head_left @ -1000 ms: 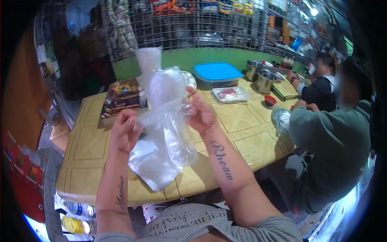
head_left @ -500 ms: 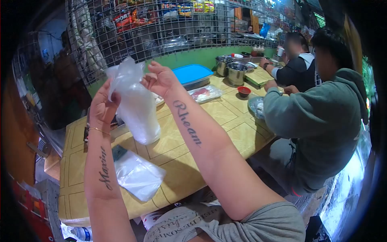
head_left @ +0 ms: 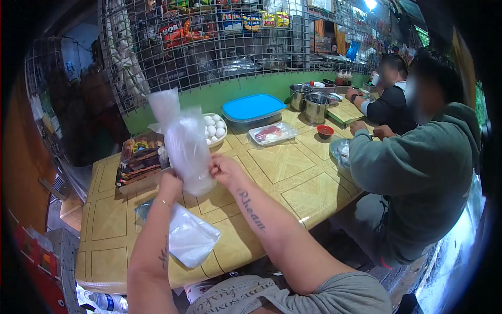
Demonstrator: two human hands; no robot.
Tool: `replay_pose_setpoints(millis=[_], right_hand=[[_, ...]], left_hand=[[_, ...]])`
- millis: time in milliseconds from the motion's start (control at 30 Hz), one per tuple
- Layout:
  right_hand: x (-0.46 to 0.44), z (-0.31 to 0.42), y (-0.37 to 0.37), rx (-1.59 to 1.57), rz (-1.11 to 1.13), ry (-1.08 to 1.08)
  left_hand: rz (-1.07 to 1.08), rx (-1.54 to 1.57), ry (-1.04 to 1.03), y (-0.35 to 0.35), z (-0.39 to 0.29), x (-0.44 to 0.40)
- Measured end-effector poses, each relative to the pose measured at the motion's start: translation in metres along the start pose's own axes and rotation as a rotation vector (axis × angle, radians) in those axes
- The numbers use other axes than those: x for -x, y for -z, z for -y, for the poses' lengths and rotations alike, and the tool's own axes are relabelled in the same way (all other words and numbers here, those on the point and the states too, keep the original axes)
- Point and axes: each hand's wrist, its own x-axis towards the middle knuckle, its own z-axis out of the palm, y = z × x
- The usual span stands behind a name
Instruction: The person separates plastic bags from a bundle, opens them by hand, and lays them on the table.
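Observation:
A cloudy plastic bag with white contents (head_left: 189, 149) stands on the tiled-pattern table, its gathered top rising at the upper left. My left hand (head_left: 170, 184) is closed at the bag's lower left side. On its right side, my right hand (head_left: 224, 168) pinches the plastic with bent fingers. Flat clear plastic bags (head_left: 192, 236) lie on the table below my hands. Behind the bag are a bowl of white eggs (head_left: 214, 128) and, to the left, a box of dark and orange food (head_left: 140, 165).
A blue-lidded container (head_left: 254, 107), a wrapped meat tray (head_left: 272, 134), metal pots (head_left: 317, 109) and a small red bowl (head_left: 325, 131) stand farther back. Two people (head_left: 418, 152) sit along the right side. A wire grid (head_left: 209, 57) rises behind the table.
Both hands have come down from the bag's raised top to its lower sides. The bag's top now points up freely, and the eggs have come into clear view.

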Motion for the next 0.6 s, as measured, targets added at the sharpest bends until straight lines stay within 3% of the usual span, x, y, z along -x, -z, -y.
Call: replay_pose_setpoints(millis=[100,200,233,333,467,533,600], right_hand=[[0.000,-0.014,0.018,-0.068,-0.016,-0.105],[0.007,-0.008,0.021,0.078,-0.040,-0.060],[0.002,-0.009,0.027,0.073,-0.044,-0.051],[0.000,-0.019,0.035,0.096,-0.068,-0.024],[-0.004,-0.023,0.040,0.195,-0.218,0.048],[0.000,-0.021,0.035,0.270,-0.287,0.081],[0.024,-0.004,0.011,0.402,-0.333,0.114]], left_hand=[[0.023,-0.108,0.052,-0.018,0.019,0.010],[-0.016,0.079,0.024,-0.025,0.021,0.020],[0.036,0.039,-0.038,-0.022,0.025,0.018],[0.102,-0.128,0.053,-0.013,0.026,0.018],[-0.215,0.005,-0.213,0.005,0.029,0.013],[-0.317,0.017,-0.275,0.052,-0.012,0.017],[-0.252,-0.011,-0.258,0.091,-0.052,0.029]])
